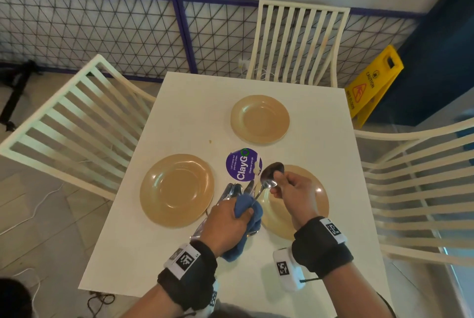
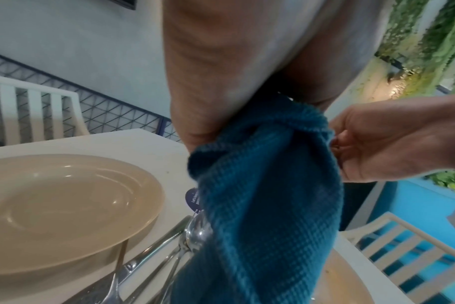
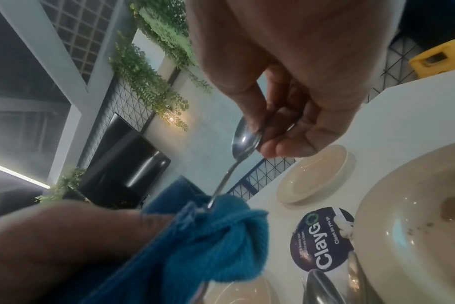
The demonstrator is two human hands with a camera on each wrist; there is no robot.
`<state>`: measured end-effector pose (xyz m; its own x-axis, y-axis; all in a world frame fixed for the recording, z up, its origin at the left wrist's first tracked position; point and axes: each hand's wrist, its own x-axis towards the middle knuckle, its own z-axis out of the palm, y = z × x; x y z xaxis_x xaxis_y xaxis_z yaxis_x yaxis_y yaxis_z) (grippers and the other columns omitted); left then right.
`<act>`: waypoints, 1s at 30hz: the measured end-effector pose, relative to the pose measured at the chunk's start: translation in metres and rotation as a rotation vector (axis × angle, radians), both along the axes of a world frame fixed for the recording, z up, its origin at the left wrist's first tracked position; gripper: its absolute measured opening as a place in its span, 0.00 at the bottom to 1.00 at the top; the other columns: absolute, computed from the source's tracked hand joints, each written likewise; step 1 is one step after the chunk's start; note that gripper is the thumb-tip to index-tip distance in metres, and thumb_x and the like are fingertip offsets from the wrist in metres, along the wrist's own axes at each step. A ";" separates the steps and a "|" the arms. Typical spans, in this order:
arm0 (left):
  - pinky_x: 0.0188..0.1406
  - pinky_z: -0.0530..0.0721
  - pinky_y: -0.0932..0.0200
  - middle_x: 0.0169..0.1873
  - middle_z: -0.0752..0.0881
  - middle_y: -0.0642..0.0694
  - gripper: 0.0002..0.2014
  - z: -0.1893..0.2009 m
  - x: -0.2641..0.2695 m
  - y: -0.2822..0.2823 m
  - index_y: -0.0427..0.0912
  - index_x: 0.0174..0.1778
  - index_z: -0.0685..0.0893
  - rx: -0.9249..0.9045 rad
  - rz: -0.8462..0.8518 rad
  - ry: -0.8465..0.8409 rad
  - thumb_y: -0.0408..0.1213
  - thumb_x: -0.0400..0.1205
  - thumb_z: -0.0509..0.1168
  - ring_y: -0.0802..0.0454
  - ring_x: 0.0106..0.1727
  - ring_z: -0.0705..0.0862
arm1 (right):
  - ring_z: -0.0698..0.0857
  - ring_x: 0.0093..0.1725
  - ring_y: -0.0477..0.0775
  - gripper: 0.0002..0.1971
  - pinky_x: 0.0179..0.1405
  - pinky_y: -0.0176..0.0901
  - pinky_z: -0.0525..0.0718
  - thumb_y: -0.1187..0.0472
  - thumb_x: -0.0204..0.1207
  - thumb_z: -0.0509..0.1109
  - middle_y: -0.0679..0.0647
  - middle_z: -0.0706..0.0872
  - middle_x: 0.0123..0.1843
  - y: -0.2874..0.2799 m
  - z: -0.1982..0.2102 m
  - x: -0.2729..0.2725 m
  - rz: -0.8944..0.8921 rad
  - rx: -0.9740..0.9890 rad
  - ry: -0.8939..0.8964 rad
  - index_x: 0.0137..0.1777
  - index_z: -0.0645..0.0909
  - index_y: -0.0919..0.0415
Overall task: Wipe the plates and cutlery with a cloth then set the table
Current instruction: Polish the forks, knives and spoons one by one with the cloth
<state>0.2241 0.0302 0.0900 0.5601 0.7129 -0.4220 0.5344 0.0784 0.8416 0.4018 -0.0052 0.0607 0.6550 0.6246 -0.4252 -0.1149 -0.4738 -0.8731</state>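
Three tan plates lie on the white table (image 1: 195, 102): one at the left (image 1: 177, 189), one far (image 1: 259, 119), one near right (image 1: 322, 197) under my hands. My right hand (image 1: 289, 189) pinches the bowl of a steel spoon (image 1: 269, 179) (image 3: 243, 142). My left hand (image 1: 228, 220) grips a blue cloth (image 1: 247, 211) (image 2: 268, 185) wrapped round the spoon's handle, whose end is hidden inside the cloth (image 3: 208, 230). More cutlery (image 1: 232, 190) (image 2: 153, 257) lies between the left and right plates, partly hidden by my left hand.
A round purple "ClayGo" sticker (image 1: 243, 164) marks the table's middle. White slatted chairs stand at the left (image 1: 69, 123), far side (image 1: 297, 43) and right (image 1: 420, 184). A yellow caution sign (image 1: 372, 87) stands on the floor beyond the table's right corner.
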 end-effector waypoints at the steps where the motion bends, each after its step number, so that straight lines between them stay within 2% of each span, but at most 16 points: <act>1: 0.33 0.80 0.73 0.27 0.85 0.55 0.12 0.001 0.003 -0.002 0.41 0.38 0.84 -0.008 -0.002 -0.015 0.30 0.87 0.62 0.67 0.28 0.82 | 0.84 0.35 0.53 0.14 0.51 0.64 0.88 0.56 0.84 0.70 0.57 0.89 0.32 -0.001 0.000 0.000 0.009 -0.004 -0.001 0.39 0.90 0.58; 3: 0.39 0.83 0.66 0.33 0.87 0.45 0.11 0.003 0.006 -0.007 0.33 0.43 0.85 -0.016 -0.029 -0.070 0.31 0.88 0.61 0.64 0.31 0.83 | 0.84 0.35 0.52 0.14 0.48 0.61 0.88 0.56 0.84 0.69 0.60 0.90 0.34 -0.002 0.004 0.002 0.008 0.001 -0.014 0.38 0.89 0.58; 4: 0.41 0.84 0.62 0.34 0.87 0.43 0.10 0.003 0.008 -0.009 0.33 0.45 0.85 -0.016 -0.040 -0.091 0.32 0.89 0.61 0.62 0.32 0.84 | 0.84 0.34 0.51 0.15 0.44 0.56 0.87 0.56 0.84 0.69 0.59 0.89 0.33 -0.002 0.008 0.007 -0.010 0.014 -0.024 0.38 0.89 0.59; 6: 0.41 0.84 0.65 0.33 0.87 0.49 0.10 0.007 0.007 -0.011 0.41 0.43 0.86 0.043 -0.053 -0.081 0.34 0.88 0.63 0.65 0.33 0.83 | 0.83 0.32 0.51 0.15 0.41 0.48 0.83 0.57 0.84 0.69 0.56 0.88 0.30 -0.001 0.014 0.019 -0.070 0.048 -0.033 0.37 0.89 0.60; 8: 0.37 0.79 0.70 0.29 0.84 0.52 0.11 0.015 0.006 -0.013 0.38 0.39 0.84 0.061 -0.082 -0.095 0.29 0.87 0.62 0.66 0.31 0.81 | 0.84 0.33 0.52 0.15 0.43 0.49 0.85 0.57 0.84 0.69 0.55 0.88 0.31 -0.001 0.018 0.024 -0.106 0.078 -0.021 0.39 0.89 0.62; 10: 0.37 0.78 0.64 0.30 0.83 0.47 0.11 0.016 0.009 -0.014 0.31 0.40 0.82 0.035 -0.130 -0.137 0.27 0.87 0.60 0.59 0.31 0.80 | 0.85 0.33 0.51 0.15 0.47 0.52 0.87 0.56 0.85 0.69 0.54 0.89 0.31 -0.006 0.015 0.018 -0.085 0.066 -0.001 0.40 0.89 0.61; 12: 0.38 0.78 0.65 0.32 0.84 0.46 0.11 0.014 0.011 -0.015 0.31 0.42 0.83 0.047 -0.102 -0.123 0.30 0.88 0.60 0.60 0.32 0.81 | 0.86 0.35 0.51 0.14 0.51 0.54 0.89 0.55 0.85 0.69 0.55 0.91 0.33 -0.012 0.010 0.011 -0.017 0.052 -0.001 0.41 0.90 0.59; 14: 0.40 0.79 0.71 0.37 0.88 0.43 0.10 0.012 0.013 -0.015 0.35 0.45 0.85 0.091 -0.104 -0.085 0.34 0.88 0.62 0.64 0.35 0.83 | 0.88 0.36 0.51 0.14 0.52 0.58 0.90 0.55 0.84 0.69 0.57 0.93 0.36 -0.016 0.010 0.018 0.002 0.052 -0.021 0.41 0.91 0.58; 17: 0.41 0.78 0.74 0.43 0.90 0.40 0.08 0.015 0.011 -0.014 0.37 0.50 0.86 0.154 -0.162 -0.006 0.37 0.88 0.65 0.59 0.41 0.85 | 0.88 0.34 0.53 0.14 0.45 0.55 0.89 0.52 0.82 0.70 0.53 0.92 0.33 -0.015 0.011 0.041 -0.072 0.057 -0.035 0.38 0.91 0.55; 18: 0.41 0.78 0.74 0.43 0.90 0.41 0.07 0.014 0.009 -0.011 0.40 0.49 0.86 0.150 -0.177 0.002 0.37 0.87 0.65 0.58 0.42 0.86 | 0.87 0.33 0.53 0.14 0.44 0.56 0.87 0.51 0.81 0.71 0.53 0.91 0.31 -0.014 0.011 0.043 -0.087 0.061 -0.035 0.37 0.91 0.55; 20: 0.41 0.79 0.74 0.41 0.89 0.48 0.06 0.015 0.003 -0.007 0.53 0.44 0.84 0.156 -0.215 0.031 0.40 0.86 0.66 0.62 0.41 0.85 | 0.88 0.33 0.54 0.14 0.47 0.59 0.89 0.50 0.80 0.71 0.53 0.91 0.31 -0.013 0.006 0.042 -0.110 0.054 -0.056 0.37 0.91 0.53; 22: 0.46 0.82 0.66 0.41 0.89 0.54 0.06 0.014 -0.010 -0.002 0.59 0.42 0.82 0.183 -0.242 0.098 0.44 0.85 0.67 0.60 0.44 0.86 | 0.89 0.34 0.54 0.13 0.51 0.61 0.91 0.49 0.79 0.70 0.53 0.91 0.31 -0.013 -0.003 0.040 -0.156 0.039 -0.050 0.38 0.91 0.53; 24: 0.48 0.85 0.59 0.43 0.90 0.54 0.01 0.013 -0.030 0.006 0.57 0.46 0.84 0.167 -0.218 0.163 0.45 0.83 0.68 0.57 0.46 0.88 | 0.89 0.34 0.54 0.14 0.52 0.62 0.91 0.50 0.80 0.70 0.54 0.91 0.31 -0.012 -0.013 0.039 -0.202 0.007 -0.013 0.39 0.92 0.54; 27: 0.47 0.83 0.63 0.44 0.90 0.57 0.03 0.012 -0.062 0.019 0.56 0.51 0.86 0.129 -0.084 0.200 0.42 0.84 0.70 0.59 0.48 0.88 | 0.89 0.34 0.53 0.15 0.50 0.53 0.90 0.52 0.84 0.69 0.53 0.91 0.31 -0.012 -0.032 0.028 -0.163 -0.081 -0.026 0.39 0.90 0.56; 30: 0.48 0.82 0.64 0.45 0.91 0.55 0.04 0.012 -0.087 0.031 0.54 0.52 0.87 0.150 0.046 0.202 0.40 0.85 0.70 0.59 0.50 0.89 | 0.89 0.35 0.54 0.14 0.45 0.48 0.89 0.55 0.84 0.70 0.54 0.91 0.32 -0.009 -0.055 0.001 -0.054 -0.157 -0.044 0.38 0.88 0.56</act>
<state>0.1376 0.0616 0.1024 0.4403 0.7989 -0.4098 0.6918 -0.0109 0.7220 0.4032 -0.0141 0.0056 0.7059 0.5165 -0.4846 -0.1066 -0.5990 -0.7936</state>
